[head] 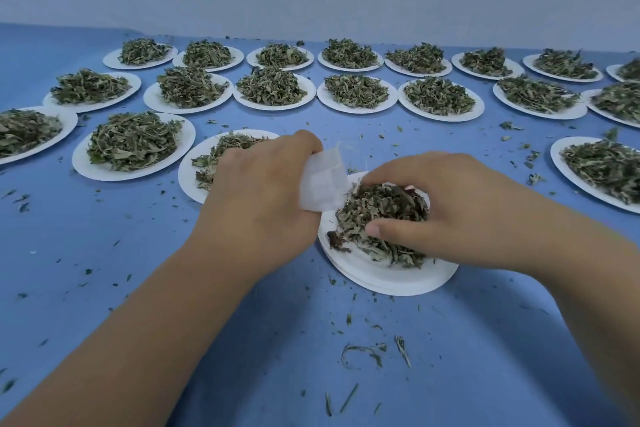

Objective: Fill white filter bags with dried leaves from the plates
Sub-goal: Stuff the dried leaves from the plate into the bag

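My left hand point(258, 199) holds a white filter bag point(322, 180) just left of the near plate, its fingers curled round the bag's left side. A thin string trails from the bag's top. My right hand point(460, 210) is cupped over a heap of dried leaves point(377, 215) on the white plate point(388, 279) in front of me, thumb and fingers closed around the heap. The bag's lower edge touches the leaves at the plate's left rim.
Several white plates heaped with dried leaves stand in rows across the blue table point(104, 270), the nearest ones being a plate behind my left hand point(194, 180) and a plate at the right edge point(588, 170). Loose leaf bits point(367, 354) litter the cloth.
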